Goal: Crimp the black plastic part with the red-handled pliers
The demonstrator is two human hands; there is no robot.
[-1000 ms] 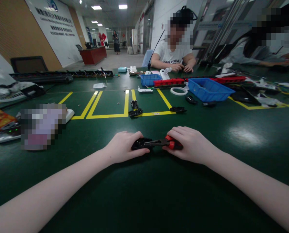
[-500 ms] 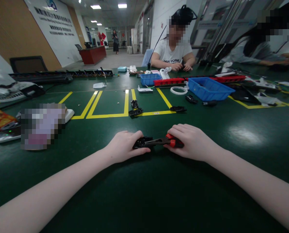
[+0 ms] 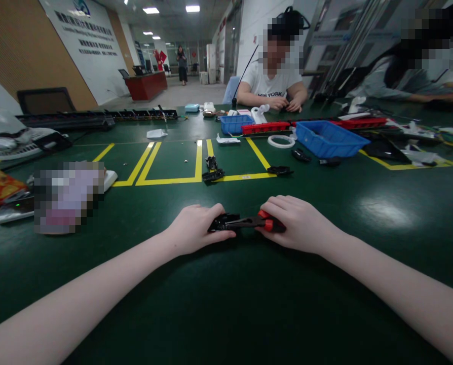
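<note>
Black plastic, that small part, lying low on the green counter right in front of the person, and the left hand is closing over it, pinning it flat. The right hand is wrapping shut around the red-handled pliers, whose dark nose is meeting the part. To my eye the left hand should be pressing firmly while the right is squeezing evenly, nose level. The part looks glossy, ridged and rigid; finer detail is too small to tell.
</note>
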